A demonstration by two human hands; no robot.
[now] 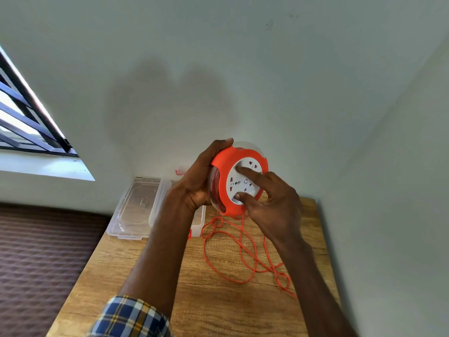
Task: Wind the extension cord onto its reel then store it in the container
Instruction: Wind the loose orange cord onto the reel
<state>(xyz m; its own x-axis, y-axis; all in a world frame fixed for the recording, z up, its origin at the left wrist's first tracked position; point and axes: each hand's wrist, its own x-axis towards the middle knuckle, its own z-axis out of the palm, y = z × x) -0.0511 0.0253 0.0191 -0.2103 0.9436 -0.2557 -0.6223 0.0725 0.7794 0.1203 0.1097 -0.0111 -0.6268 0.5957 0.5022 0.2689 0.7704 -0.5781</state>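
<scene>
— Surface? Wood-grain table [218, 300], pale walls; clear plastic container [136, 210] lies left of frame centre.

— Reel? Round orange-and-white plastic cord reel [239, 181], held mid-frame above the table. Left hand [199, 181] clamps its rim; right hand [274, 203] presses fingertips on the white socket face.

— Cord? Thin orange cord [243, 254], loose loops at lower right (limp, likely tangle-prone). Reel looks light and rigid; hold the rim.
</scene>
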